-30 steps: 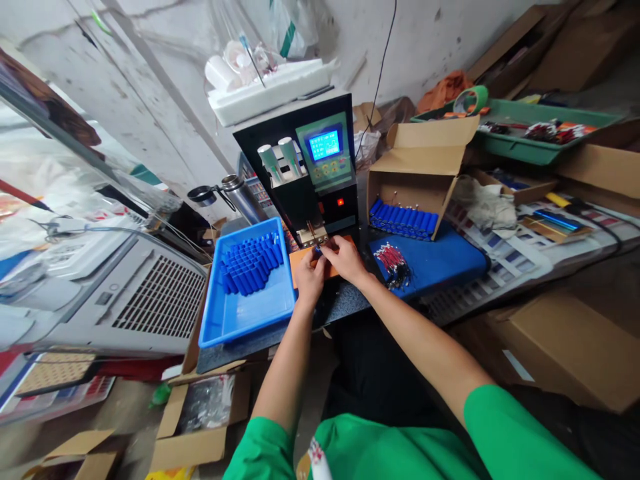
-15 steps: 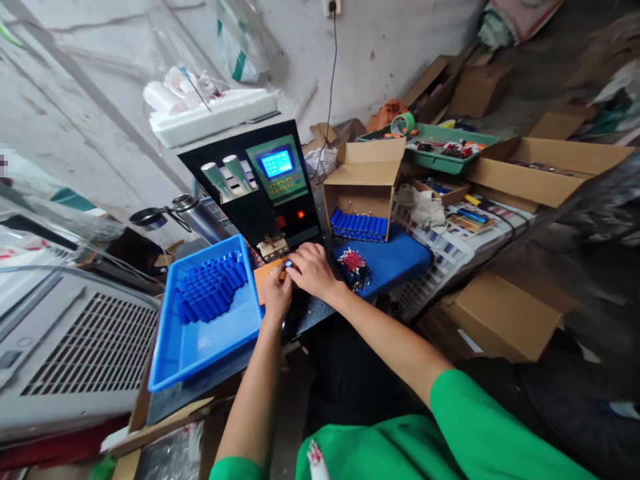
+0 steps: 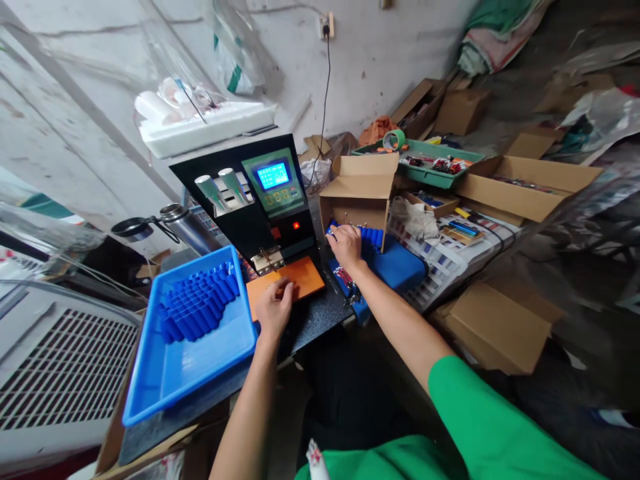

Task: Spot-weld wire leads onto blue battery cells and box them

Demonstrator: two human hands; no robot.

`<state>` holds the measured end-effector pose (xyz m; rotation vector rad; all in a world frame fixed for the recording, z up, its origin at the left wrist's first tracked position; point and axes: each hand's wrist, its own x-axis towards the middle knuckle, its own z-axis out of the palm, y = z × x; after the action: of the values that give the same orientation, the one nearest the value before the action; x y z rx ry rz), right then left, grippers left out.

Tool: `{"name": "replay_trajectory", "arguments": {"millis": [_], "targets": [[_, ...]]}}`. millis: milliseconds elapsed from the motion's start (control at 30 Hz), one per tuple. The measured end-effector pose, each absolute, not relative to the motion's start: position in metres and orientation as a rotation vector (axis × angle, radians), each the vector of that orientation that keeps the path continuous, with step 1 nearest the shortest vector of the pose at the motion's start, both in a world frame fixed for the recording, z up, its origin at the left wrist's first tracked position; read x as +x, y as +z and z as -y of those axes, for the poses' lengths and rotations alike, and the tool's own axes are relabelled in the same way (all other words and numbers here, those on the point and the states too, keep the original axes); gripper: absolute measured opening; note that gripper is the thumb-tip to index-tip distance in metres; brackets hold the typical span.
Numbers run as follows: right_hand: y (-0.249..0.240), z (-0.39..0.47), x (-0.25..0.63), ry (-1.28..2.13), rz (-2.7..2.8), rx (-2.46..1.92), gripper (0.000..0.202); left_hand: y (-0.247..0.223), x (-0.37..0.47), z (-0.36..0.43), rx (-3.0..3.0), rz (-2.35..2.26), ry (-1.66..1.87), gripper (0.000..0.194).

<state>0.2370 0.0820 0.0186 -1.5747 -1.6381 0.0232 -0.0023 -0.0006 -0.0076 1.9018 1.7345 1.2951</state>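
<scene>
Left hand (image 3: 274, 310) at the orange board (image 3: 309, 277), right hand (image 3: 346, 247) at the open carton (image 3: 367, 170) of blue cylindrical cells (image 3: 373, 238), closure of both hands' fingers unclear from here.

Beyond the grip (image 3: 345, 245), a pale, scuffed wall (image 3: 395, 53) is rising, marked with dark specks. A socket (image 3: 327, 27) is sitting high on it, and a black cord (image 3: 325, 110) is hanging down from there. Left of the grip, a grey bar (image 3: 83, 107) is slanting across the wall, while a louvred pale unit (image 3: 65, 363) is standing farther out on that side. A dark speckled tabletop (image 3: 320, 321) is spreading below and left of the grip. Far right of the grip, the floor (image 3: 520, 90) is lying in dimmer light.
</scene>
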Motion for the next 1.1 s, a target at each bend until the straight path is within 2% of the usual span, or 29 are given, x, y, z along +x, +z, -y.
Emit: {"name": "replay_trajectory", "arguments": {"millis": [300, 467, 667, 833, 933, 1100], "targets": [[-0.018, -0.128, 0.252, -0.063, 1.710, -1.613, 0.026, -0.008, -0.002, 0.003, 1.915, -1.744, 1.288, 0.027], [-0.008, -0.129, 0.260, 0.023, 1.702, -1.626, 0.022, -0.006, 0.001, 0.003, 1.937, -1.795, 1.277, 0.027], [0.012, -0.103, 0.289, 0.081, 1.628, -1.426, 0.030, -0.004, 0.003, 0.001, 1.887, -1.752, 1.277, 0.032], [0.003, -0.073, 0.314, 0.441, 1.632, -1.782, 0.019, -0.002, 0.004, 0.000, 1.876, -1.756, 1.262, 0.034], [-0.006, -0.066, 0.316, 0.655, 1.722, -1.949, 0.020, -0.001, 0.005, -0.001, 1.883, -1.784, 1.226, 0.034], [-0.013, -0.069, 0.306, 0.657, 1.764, -2.111, 0.017, 0.001, 0.005, 0.000, 1.897, -1.810, 1.196, 0.035]]}}
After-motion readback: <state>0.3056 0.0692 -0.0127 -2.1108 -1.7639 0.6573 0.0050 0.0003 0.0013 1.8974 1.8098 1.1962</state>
